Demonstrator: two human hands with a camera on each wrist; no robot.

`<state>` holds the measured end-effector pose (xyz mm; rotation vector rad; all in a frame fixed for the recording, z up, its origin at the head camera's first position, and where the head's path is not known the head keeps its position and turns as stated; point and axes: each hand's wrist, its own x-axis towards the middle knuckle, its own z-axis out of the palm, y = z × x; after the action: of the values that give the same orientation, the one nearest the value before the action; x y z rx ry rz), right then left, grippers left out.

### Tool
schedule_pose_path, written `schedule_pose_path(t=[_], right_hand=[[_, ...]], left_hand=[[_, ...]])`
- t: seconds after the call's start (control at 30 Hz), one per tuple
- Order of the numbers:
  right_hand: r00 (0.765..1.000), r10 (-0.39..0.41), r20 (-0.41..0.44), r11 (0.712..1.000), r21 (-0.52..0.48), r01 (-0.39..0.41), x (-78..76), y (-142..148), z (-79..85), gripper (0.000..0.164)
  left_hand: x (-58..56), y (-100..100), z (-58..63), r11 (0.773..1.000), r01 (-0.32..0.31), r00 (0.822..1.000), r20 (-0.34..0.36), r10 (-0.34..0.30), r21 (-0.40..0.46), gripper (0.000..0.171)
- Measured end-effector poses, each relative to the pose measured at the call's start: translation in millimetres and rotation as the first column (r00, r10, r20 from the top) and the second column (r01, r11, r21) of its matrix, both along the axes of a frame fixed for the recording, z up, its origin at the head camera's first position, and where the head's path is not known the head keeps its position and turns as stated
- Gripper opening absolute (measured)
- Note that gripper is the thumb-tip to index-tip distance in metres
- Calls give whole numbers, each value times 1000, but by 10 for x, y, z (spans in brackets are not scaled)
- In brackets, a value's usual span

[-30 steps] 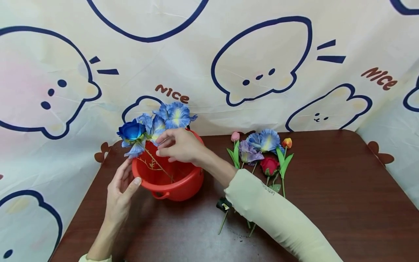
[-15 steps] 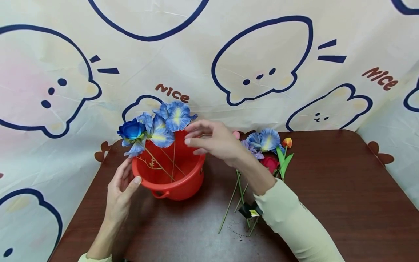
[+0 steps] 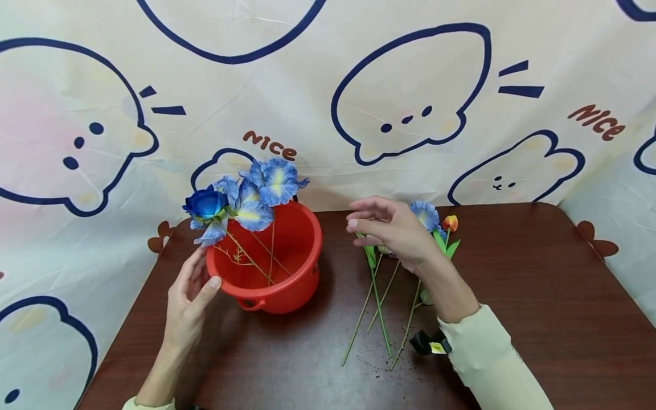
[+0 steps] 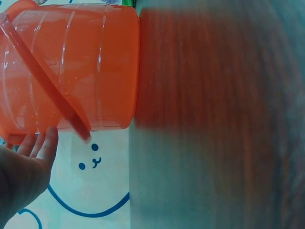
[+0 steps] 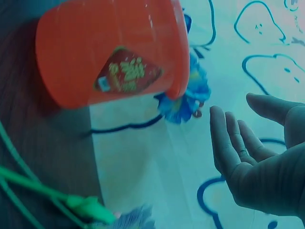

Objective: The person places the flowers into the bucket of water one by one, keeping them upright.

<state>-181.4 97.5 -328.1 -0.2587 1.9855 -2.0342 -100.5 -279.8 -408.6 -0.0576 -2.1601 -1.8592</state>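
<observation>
My left hand (image 3: 187, 304) rests against the left side of a red bucket (image 3: 279, 299), its thumb at the rim. In the left wrist view the fingers (image 4: 47, 145) look straight where they touch the bucket wall. A blue rose (image 3: 206, 203) and blue irises (image 3: 277, 182) lean in the bucket, stems crossing inside. My right hand (image 3: 397, 230) hovers over the flowers on the table, holding nothing, fingers loosely extended. Beneath it lie a blue flower (image 3: 424, 216), an orange tulip (image 3: 450, 223) and several green stems (image 3: 379, 307); the hand hides other blooms.
The brown table (image 3: 543, 285) meets a cartoon-printed cloth backdrop (image 3: 287, 102) at its far edge. Dark crumbs (image 3: 376, 364) are scattered by the stem ends. A black strap (image 3: 427, 343) sits at the right wrist.
My right hand has moved right, away from the irises in the bucket, to above the flowers on the table. The left hand and the bucket have stayed in place.
</observation>
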Motion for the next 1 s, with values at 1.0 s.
schedule_pose_path(t=[1.0], right_hand=[[989, -48, 140, 995, 93, 36, -27, 529, -738, 56]], left_hand=[[-9, -9, 12, 1000, 9, 1000, 5, -9, 1, 66]])
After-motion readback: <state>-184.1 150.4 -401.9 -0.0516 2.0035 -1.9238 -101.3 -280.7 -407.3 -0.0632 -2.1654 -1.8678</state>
